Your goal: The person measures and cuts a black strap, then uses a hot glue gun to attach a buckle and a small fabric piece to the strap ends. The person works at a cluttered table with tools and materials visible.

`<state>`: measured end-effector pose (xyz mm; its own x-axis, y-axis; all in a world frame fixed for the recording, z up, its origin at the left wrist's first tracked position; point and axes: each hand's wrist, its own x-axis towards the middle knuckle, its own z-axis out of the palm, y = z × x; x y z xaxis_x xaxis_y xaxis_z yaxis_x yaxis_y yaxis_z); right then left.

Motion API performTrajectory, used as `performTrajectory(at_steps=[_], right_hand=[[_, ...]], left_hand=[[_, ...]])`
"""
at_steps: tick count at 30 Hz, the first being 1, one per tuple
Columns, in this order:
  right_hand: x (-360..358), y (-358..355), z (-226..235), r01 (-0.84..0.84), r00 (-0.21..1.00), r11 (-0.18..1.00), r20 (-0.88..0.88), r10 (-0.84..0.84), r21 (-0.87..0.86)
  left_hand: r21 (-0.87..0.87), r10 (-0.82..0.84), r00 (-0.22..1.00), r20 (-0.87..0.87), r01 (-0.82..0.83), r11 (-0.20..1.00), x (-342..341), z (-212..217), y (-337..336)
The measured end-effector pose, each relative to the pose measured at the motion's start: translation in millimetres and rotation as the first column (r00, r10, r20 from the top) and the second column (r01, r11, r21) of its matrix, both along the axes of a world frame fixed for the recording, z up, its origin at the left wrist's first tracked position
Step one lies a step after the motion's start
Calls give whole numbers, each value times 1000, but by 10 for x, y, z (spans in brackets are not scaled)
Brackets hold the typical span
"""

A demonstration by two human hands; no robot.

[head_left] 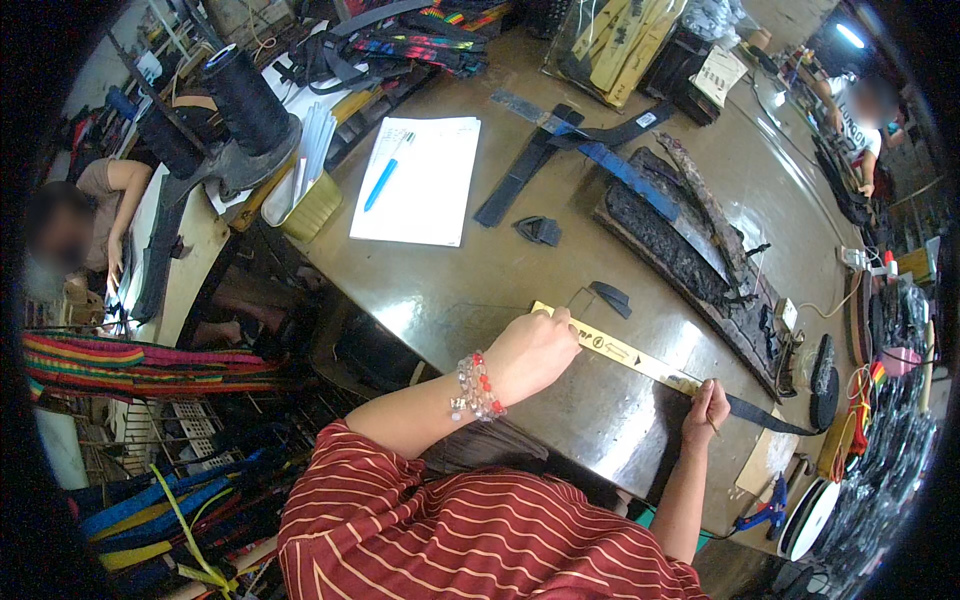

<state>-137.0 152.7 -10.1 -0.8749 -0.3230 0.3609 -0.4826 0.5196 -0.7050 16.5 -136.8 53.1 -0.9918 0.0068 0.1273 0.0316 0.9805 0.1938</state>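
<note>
The yellow strip [642,362] lies at a slant along the near edge of the surface [425,290], just inside it. The left hand [535,355] is closed, fingertips pinching the strip's left end; the right hand [706,408] is curled tight on its right end. From there the black strap [762,414] runs toward the right edge; whether the right fingers grip it too, I cannot tell. Uneven tension between the hands could skew the strip off the strap's line, and a strap loose at one end could slip beneath it. The short black piece [611,299], near the left hand on the far-edge side, might snag a strip swung that way, as might the long board [655,225] beyond. By the near right corner, a careless right elbow could knock the blue glue gun [770,511] against the white reel [812,520]
</note>
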Motion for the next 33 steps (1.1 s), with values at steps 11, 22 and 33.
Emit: performTrajectory(at_steps=[11,22,33], right_hand=[[0,-18,54,11,1000,1000,19,-11,5],[-49,-122,200,55,998,890,34,-44,-454],[547,-1490,389,-121,674,816,557,486,-565]], left_hand=[[71,-1,994,106,-6,997,39,101,20],[-27,-41,993,115,45,999,349,-166,110],[-53,-1,997,81,5,999,385,-121,128]])
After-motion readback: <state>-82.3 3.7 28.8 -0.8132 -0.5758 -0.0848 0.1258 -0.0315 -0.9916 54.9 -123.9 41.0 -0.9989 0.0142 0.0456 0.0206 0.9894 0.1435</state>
